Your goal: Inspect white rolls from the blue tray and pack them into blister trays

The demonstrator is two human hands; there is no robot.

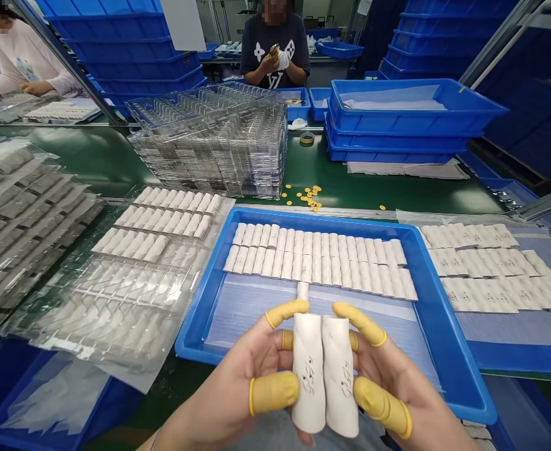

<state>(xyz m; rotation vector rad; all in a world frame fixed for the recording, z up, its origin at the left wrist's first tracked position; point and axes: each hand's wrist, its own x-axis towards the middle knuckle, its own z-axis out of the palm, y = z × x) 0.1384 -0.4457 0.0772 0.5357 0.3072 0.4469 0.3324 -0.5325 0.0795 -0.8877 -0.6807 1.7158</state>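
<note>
Green workbench (332, 175) | blue tray (298, 216) holding rows of white tubes (317, 263) | left hand (242, 382) pinches left tube (308, 376), right hand (392, 376) pinches right tube (340, 376), both wearing yellow finger cots (274, 393) | tubes pressed together, black-marked faces up, over the blue tray's near side

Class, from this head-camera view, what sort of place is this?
Probably a factory's manual inspection or packing line: a blue plastic tray of white cylindrical parts, stacks of clear plastic trays, and yellow rubber finger cots.
</note>
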